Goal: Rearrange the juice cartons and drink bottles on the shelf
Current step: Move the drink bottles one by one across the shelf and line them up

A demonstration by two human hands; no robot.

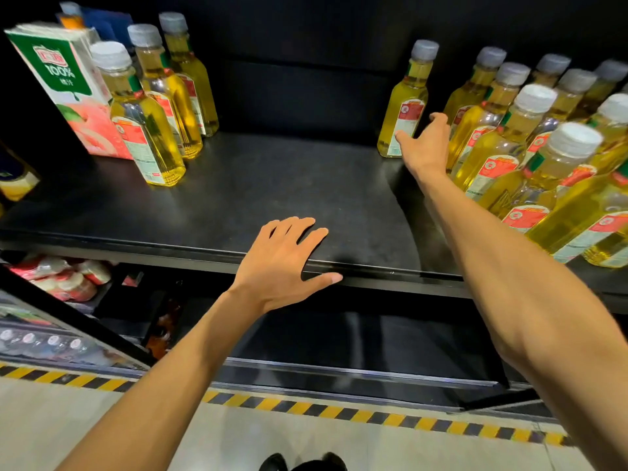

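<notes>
While the left hand (pixel 282 263) lies flat on the front edge of the black shelf (pixel 272 185), fingers spread and straight with the thumb hanging over the lip, the right hand (pixel 426 147) is stretched far back on the right. Its thumb lies against the lower label of a lone bottle (pixel 406 107) and its fingers are loosely bent just behind that bottle. The hand is not closed round the bottle, and whether the fingers touch it I cannot tell.

The lone bottle stands upright, apart from the rest. It is clear plastic filled with a yellow drink, with a grey-white screw cap and a red and white label. Just to its right, a crowded group of bottles (pixel 530 137) of the same kind fills the right end of the shelf in several rows.

At the left end, a row of three bottles (pixel 146 130) of the same drink runs from front to back. A juice carton (pixel 68 93) stands just beside them. It is white, with a green panel reading "100%" and a pink fruit picture lower down. The middle of the shelf between the two groups is bare.

Below, a lower shelf holds red and white packets (pixel 64 277), and yellow and black hazard tape (pixel 373 418) crosses the pale floor
</notes>
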